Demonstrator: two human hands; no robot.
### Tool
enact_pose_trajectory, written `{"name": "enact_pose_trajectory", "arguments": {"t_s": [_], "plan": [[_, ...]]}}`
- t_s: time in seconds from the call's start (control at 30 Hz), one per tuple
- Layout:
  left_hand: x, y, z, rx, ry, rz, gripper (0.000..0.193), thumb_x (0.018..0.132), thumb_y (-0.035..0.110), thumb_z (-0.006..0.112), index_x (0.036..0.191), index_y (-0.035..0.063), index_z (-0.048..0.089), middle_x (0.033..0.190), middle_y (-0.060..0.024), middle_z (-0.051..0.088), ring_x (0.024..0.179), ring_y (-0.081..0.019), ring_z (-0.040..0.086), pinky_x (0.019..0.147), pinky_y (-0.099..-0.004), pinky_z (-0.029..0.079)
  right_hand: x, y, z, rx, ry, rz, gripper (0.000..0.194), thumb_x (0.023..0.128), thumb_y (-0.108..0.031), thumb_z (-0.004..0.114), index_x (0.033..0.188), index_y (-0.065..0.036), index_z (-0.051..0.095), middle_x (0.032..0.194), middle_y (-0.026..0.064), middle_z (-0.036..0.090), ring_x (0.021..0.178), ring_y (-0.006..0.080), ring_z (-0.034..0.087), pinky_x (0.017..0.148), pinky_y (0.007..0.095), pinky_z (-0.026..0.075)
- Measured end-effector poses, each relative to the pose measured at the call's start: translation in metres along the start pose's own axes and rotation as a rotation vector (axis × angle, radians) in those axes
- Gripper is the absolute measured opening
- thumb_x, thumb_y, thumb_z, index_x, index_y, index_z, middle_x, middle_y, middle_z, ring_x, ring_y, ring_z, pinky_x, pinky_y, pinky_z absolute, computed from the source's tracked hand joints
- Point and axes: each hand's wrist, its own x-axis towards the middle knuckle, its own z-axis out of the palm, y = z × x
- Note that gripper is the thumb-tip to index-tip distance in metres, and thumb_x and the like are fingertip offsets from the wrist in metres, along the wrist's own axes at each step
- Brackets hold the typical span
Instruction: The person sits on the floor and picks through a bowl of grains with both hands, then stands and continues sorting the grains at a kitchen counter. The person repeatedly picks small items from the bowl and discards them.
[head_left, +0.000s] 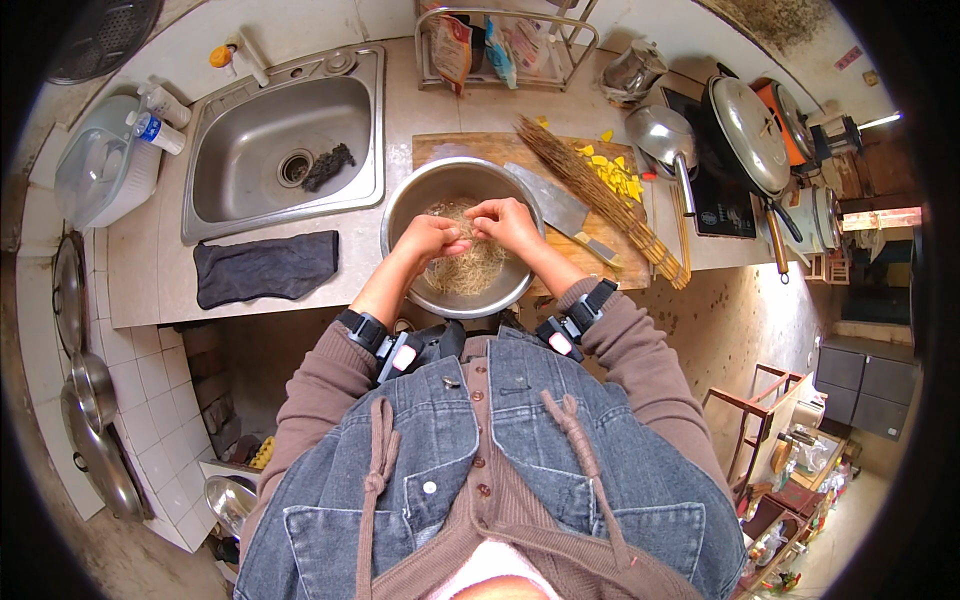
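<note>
A stainless steel bowl (400, 196) sits at the counter's front edge, partly over a wooden cutting board (450, 144). Thin, pale dried strands (469, 270) fill its bottom; their exact kind is too small to tell. Over the left part of these strands is my left hand (433, 241), thumb and fingers drawn together. My right hand (506, 223) faces it from the bowl's right side, fingertips pinched close. Any small piece between the fingertips cannot be made out. A cleaver (551, 201) lies on the board just right of the bowl, handle towards me.
A bamboo whisk brush (600, 202) lies across the board beside yellow chopped pieces (616, 178). Left are a steel sink (255, 142) with a dark scrubber (328, 166) and a dark cloth (266, 268). A ladle (664, 135) and lidded wok (746, 135) stand right, near a cooktop (720, 214).
</note>
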Motion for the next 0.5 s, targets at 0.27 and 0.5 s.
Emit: {"name": "enact_pose_trajectory", "arguments": {"t_s": [0.27, 0.5], "plan": [[0.000, 0.004, -0.012, -0.337, -0.170, -0.093, 0.029, 0.086, -0.002, 0.036, 0.112, -0.0130, 0.045, 0.107, -0.0210, 0.054, 0.091, -0.0254, 0.060, 0.078, -0.0292, 0.053, -0.010, 0.003, 0.006, -0.126, 0.048, -0.348, 0.028, 0.066, -0.011, 0.071, 0.094, -0.006, 0.066, 0.081, 0.0123, 0.064, 0.074, 0.0212, 0.065, 0.068, 0.0294, 0.052], [-0.003, 0.004, -0.010, -0.273, -0.281, -0.008, 0.037, 0.078, -0.010, 0.033, 0.114, -0.0115, 0.043, 0.105, -0.0190, 0.055, 0.094, -0.0252, 0.059, 0.081, -0.0299, 0.052, -0.019, -0.014, 0.017, -0.368, 0.155, -0.554, 0.023, 0.067, -0.013, 0.070, 0.089, -0.010, 0.065, 0.082, 0.0098, 0.061, 0.072, 0.0254, 0.061, 0.066, 0.0332, 0.050]]}}
